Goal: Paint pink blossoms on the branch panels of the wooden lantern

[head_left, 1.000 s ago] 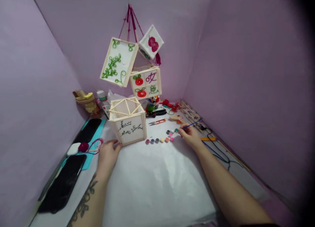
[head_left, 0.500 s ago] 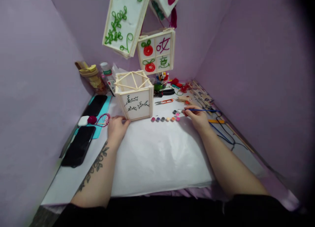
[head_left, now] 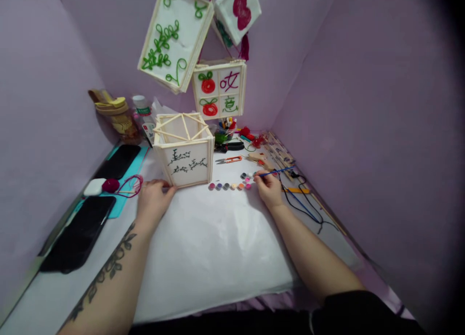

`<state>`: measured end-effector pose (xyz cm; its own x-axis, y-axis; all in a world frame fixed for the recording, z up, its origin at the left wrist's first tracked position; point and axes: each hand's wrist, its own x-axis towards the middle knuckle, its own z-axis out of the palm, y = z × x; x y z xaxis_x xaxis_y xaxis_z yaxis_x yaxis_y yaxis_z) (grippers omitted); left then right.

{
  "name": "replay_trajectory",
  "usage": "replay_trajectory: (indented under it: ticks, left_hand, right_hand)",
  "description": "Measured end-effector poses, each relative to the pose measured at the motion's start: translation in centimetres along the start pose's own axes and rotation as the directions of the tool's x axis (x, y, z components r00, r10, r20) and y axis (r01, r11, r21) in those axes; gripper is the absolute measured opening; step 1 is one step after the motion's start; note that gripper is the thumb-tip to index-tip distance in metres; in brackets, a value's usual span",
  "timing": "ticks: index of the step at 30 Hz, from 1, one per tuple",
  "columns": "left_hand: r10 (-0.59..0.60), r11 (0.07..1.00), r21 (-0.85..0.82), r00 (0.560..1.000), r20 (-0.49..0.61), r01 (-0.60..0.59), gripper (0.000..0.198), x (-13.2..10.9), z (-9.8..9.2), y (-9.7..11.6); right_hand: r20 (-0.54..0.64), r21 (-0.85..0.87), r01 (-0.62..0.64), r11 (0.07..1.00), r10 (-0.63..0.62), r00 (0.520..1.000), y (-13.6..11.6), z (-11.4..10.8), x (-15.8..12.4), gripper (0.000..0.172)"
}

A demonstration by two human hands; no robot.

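Stick-framed lantern (head_left: pixel 189 164), head view: it stands upright on the white-covered table (head_left: pixel 214 247), left of centre, its near panel bearing dark branch drawings and its top crossed by slender sticks. From where I stand, its far panels are largely hidden and its interior is only partly seen. The left hand (head_left: pixel 154 199) lies at the lantern's lower left corner, fingers loosely bent and thumb at the base; whether it pinches the frame or merely touches it, I cannot tell. The right hand (head_left: pixel 269 189) pinches a blue brush (head_left: pixel 278 171) between thumb and fingers, just beside the small paint pots (head_left: pixel 226 186). The brush's tip is too small to make out, so contact with paint cannot be judged, and the hand crowds the pots nearest it. Beyond lie orange-handled snips (head_left: pixel 228 160) and dark-handled pliers (head_left: pixel 232 146). Above, the hanging lantern with green loops (head_left: pixel 163 44) and the one with a crimson shape (head_left: pixel 238 12) are cut off by the upper edge, as are their cords. A dark sleeve (head_left: pixel 363 311) is cropped at the lower right.
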<state>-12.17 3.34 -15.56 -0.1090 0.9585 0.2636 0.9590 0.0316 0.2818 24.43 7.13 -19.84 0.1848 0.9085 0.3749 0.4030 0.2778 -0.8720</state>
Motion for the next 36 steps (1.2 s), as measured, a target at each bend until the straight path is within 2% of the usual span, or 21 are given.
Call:
replay_trajectory:
  ticks: [9, 22, 30, 36]
  left_hand:
    - [-0.012, 1.000, -0.006, 1.000, 0.003, 0.012, 0.039, -0.1, 0.1, 0.0]
    - [-0.008, 1.000, -0.020, 1.000, 0.023, 0.009, 0.039, 0.0, 0.5, -0.5]
    - [-0.005, 1.000, -0.013, 1.000, 0.006, 0.005, 0.038, -0.1, 0.4, -0.4]
    - [-0.004, 1.000, -0.005, 1.000, 0.001, 0.004, 0.038, -0.1, 0.4, -0.3]
  right_hand:
    - [0.044, -0.087, 0.047, 0.995, -0.043, 0.998, -0.9, 0.1, -0.2, 0.017]
    - [0.065, -0.073, 0.026, 0.997, -0.022, 0.998, -0.4, 0.2, -0.2, 0.016]
    - [0.031, 0.007, -0.046, 0.999, 0.046, 0.998, 0.9, 0.1, 0.1, 0.016]
    - [0.052, 0.055, -0.109, 0.993, 0.106, 0.993, 1.1, 0.1, 0.4, 0.017]
